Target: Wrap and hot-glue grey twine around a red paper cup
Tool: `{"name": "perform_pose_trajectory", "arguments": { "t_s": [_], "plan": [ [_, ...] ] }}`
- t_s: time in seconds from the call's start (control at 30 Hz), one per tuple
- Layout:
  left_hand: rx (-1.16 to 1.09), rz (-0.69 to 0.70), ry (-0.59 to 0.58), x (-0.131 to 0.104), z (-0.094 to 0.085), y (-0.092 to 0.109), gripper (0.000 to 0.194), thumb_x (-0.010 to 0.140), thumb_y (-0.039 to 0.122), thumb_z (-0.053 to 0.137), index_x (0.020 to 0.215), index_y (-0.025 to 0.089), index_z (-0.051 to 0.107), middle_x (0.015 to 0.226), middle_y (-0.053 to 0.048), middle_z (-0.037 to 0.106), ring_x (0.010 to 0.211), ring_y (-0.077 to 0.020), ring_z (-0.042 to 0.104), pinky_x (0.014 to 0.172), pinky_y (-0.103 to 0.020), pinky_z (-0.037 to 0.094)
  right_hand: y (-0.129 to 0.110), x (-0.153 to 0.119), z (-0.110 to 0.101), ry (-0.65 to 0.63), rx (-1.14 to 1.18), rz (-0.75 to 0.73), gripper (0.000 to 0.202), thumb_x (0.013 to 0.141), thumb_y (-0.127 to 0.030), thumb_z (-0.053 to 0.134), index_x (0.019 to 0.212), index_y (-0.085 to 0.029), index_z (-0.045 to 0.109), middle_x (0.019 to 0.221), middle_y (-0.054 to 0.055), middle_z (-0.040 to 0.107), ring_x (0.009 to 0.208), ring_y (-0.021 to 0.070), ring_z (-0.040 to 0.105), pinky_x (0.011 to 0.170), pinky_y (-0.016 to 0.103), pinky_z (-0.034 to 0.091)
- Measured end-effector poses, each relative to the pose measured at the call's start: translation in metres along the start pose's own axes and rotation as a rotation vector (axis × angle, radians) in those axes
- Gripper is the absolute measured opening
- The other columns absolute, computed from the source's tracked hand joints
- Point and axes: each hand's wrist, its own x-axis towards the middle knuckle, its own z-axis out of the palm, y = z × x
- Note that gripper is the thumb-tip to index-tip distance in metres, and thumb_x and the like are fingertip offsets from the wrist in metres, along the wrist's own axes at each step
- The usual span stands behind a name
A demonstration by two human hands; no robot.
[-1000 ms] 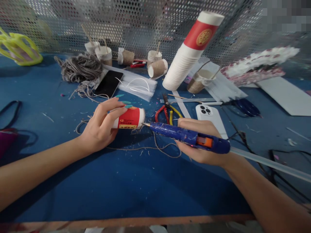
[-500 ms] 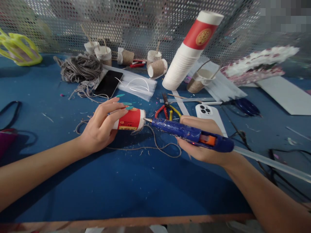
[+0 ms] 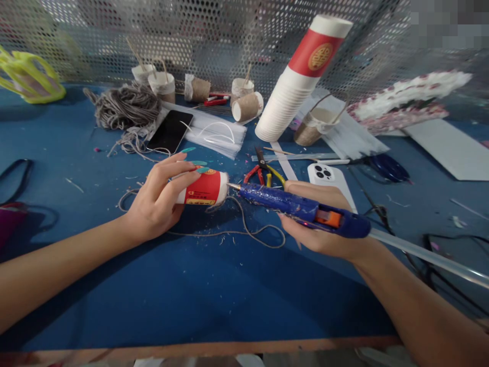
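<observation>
My left hand point(image 3: 158, 196) is closed around a red and white paper cup point(image 3: 204, 187) lying on its side, its end turned to the right. In my right hand point(image 3: 321, 224) is a blue glue gun point(image 3: 280, 199) with an orange part and a clear glue stick point(image 3: 424, 255) running out of its back. The metal nozzle points left, right at the cup's end edge; I cannot tell whether it touches. A thin grey cord point(image 3: 229, 233) loops on the table below the cup and passes close to its edge.
Pliers point(image 3: 263, 165) and a white phone point(image 3: 330, 181) lie just beyond my hands. Farther back are a black phone point(image 3: 171, 131), a grey cord bundle point(image 3: 124, 107), a tall leaning stack of paper cups point(image 3: 284, 99) and several twine-wrapped cups point(image 3: 248, 107). A perforated metal screen point(image 3: 214, 35) stands behind.
The glue gun has shifted very slightly to the right at the cup's edge. My left hand and the cup look almost unmoved.
</observation>
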Motion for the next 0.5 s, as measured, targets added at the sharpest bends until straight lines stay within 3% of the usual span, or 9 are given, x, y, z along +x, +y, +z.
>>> {"name": "perform_pose_trajectory", "arguments": {
  "t_s": [0.5],
  "plan": [
    [0.021, -0.01, 0.003, 0.0002, 0.0008, 0.0004, 0.051, 0.085, 0.014, 0.057, 0.132, 0.022, 0.04, 0.121, -0.009, 0.055, 0.121, -0.0281, 0.056, 0.099, -0.053, 0.054, 0.0024, -0.0006, -0.0023, -0.054, 0.075, -0.004, 0.025, 0.073, -0.005, 0.054, 0.065, -0.021, 0.038, 0.062, -0.004, 0.039, 0.054, 0.009, 0.037, 0.05, 0.025, 0.031]
  ]
}}
